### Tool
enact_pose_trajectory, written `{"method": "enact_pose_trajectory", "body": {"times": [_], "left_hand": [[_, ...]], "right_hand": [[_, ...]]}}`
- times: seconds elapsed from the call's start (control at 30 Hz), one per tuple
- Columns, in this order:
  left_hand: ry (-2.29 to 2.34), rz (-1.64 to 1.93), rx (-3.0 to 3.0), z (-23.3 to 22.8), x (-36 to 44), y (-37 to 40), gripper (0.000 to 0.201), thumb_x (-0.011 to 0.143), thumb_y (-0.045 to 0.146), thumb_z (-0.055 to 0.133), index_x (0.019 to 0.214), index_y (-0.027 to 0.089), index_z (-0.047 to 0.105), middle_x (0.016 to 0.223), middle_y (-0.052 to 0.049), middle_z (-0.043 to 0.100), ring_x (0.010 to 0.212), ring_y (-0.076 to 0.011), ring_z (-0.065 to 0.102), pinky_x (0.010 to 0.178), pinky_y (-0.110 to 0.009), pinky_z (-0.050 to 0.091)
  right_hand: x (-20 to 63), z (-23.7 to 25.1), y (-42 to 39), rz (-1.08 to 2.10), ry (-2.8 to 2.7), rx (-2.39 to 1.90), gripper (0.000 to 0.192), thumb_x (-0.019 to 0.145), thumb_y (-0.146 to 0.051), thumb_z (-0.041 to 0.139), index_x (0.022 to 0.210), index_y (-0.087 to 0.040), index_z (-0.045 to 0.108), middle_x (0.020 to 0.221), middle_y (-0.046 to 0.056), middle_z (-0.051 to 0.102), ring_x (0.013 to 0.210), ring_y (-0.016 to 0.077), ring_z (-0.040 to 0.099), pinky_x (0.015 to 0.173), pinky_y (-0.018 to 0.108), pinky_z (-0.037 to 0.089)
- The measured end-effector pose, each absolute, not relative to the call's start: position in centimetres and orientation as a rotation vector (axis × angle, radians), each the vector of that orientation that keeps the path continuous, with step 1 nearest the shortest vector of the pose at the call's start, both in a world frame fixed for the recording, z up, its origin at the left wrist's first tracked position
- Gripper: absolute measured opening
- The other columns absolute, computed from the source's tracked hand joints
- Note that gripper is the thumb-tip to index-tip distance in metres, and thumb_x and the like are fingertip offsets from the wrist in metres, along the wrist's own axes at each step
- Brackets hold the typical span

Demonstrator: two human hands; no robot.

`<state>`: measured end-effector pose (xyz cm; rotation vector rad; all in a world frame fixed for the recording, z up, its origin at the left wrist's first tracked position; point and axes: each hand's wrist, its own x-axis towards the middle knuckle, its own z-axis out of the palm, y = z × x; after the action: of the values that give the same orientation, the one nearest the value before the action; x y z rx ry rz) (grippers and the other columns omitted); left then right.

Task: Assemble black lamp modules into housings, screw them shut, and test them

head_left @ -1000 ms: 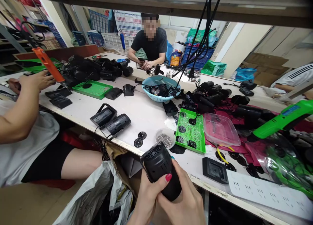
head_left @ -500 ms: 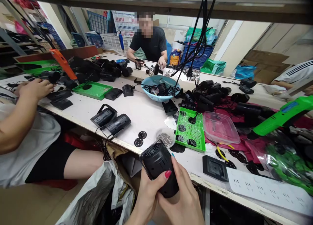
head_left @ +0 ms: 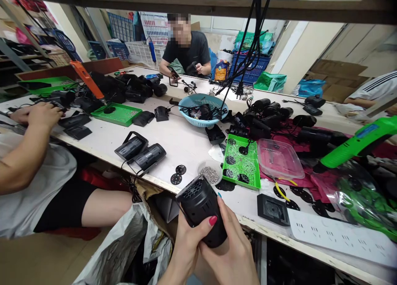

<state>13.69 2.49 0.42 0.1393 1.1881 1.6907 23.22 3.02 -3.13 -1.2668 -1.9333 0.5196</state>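
Both my hands are wrapped round a black plastic housing [head_left: 203, 212] with a honeycomb grille at its far end and slots along its side. My left hand [head_left: 187, 243] grips its left side, the red-nailed thumb lying across the top. From the right, my right hand [head_left: 234, 243] holds it, fingers along the edge. Its lower end is partly hidden by my hands. Just beyond the grille is a clear bowl of small metal screws [head_left: 209, 173]. Two perforated black discs [head_left: 176, 178] lie left of the bowl, and two similar black housings [head_left: 149, 157] rest farther left.
A green perforated tray [head_left: 242, 161] holds black discs. A blue basket [head_left: 203, 111], a green electric screwdriver [head_left: 356, 146], a white power strip [head_left: 341, 239] and a black block [head_left: 273, 210] are on the table. Co-workers sit at left and across. Cables [head_left: 254, 41] hang down ahead.
My hands keep the same hold on the housing, almost unmoved. Across the table, the co-worker has lifted a black part. The orange screwdriver at left has shifted slightly right and down.
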Motion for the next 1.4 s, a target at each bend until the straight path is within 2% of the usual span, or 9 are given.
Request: {"method": "enact_pose_trajectory", "body": {"times": [0.23,0.47,0.63,0.83,1.07,1.27,1.4], "left_hand": [[1.144,1.675,0.112,0.6,13.7,2.5,0.065,0.053,0.028,0.091,0.111,0.019,0.065,0.100,-0.009,0.077,0.102,-0.0323,0.071,0.091,-0.038,0.056],[1.169,1.717,0.086,0.5,13.8,2.8,0.063,0.053,0.027,0.090,0.110,0.017,0.064,0.100,-0.008,0.077,0.092,-0.0265,0.072,0.083,-0.032,0.058],[1.161,1.718,0.116,0.4,13.8,2.8,0.063,0.053,0.026,0.090,0.111,0.016,0.065,0.099,-0.008,0.077,0.091,-0.0256,0.072,0.082,-0.033,0.058],[1.182,1.712,0.158,0.1,13.7,2.5,0.068,0.052,0.028,0.090,0.114,0.018,0.065,0.102,-0.009,0.076,0.098,-0.0294,0.071,0.088,-0.037,0.057],[1.154,1.718,0.093,0.5,14.0,2.5,0.063,0.053,0.026,0.090,0.111,0.017,0.065,0.099,-0.007,0.076,0.091,-0.0259,0.072,0.082,-0.033,0.058],[1.171,1.749,0.181,0.2,14.0,2.4,0.064,0.054,0.028,0.090,0.111,0.016,0.063,0.102,-0.009,0.076,0.097,-0.0293,0.072,0.088,-0.037,0.057],[1.175,1.739,0.190,0.1,14.0,2.4,0.072,0.054,0.028,0.091,0.117,0.016,0.060,0.105,-0.011,0.076,0.100,-0.0321,0.071,0.093,-0.042,0.057]], "right_hand": [[23.7,-3.5,3.5,0.396,-1.992,-1.215,0.070,0.087,-0.031,0.067,0.150,-0.021,0.039,0.140,0.010,0.057,0.123,0.0243,0.062,0.097,0.033,0.058],[23.6,-3.1,3.0,0.467,-1.991,-1.267,0.073,0.087,-0.033,0.067,0.153,-0.022,0.036,0.144,0.009,0.055,0.125,0.0250,0.061,0.098,0.034,0.058],[23.3,-2.9,3.0,0.545,-1.920,-1.285,0.069,0.089,-0.033,0.066,0.151,-0.024,0.039,0.144,0.007,0.054,0.126,0.0237,0.060,0.100,0.034,0.056],[23.6,-2.2,3.1,0.567,-1.912,-1.253,0.068,0.087,-0.030,0.066,0.150,-0.026,0.040,0.142,0.005,0.056,0.127,0.0223,0.058,0.107,0.035,0.052],[23.8,-2.7,3.2,0.505,-1.944,-1.209,0.074,0.086,-0.029,0.069,0.152,-0.023,0.037,0.144,0.008,0.054,0.126,0.0239,0.060,0.103,0.036,0.055],[23.4,-2.1,2.9,0.571,-1.893,-1.269,0.067,0.086,-0.024,0.066,0.148,-0.023,0.041,0.142,0.008,0.056,0.125,0.0234,0.060,0.104,0.036,0.054],[23.5,-1.9,2.7,0.566,-1.911,-1.259,0.068,0.086,-0.025,0.066,0.149,-0.021,0.041,0.142,0.008,0.056,0.124,0.0228,0.061,0.102,0.033,0.055]]}}
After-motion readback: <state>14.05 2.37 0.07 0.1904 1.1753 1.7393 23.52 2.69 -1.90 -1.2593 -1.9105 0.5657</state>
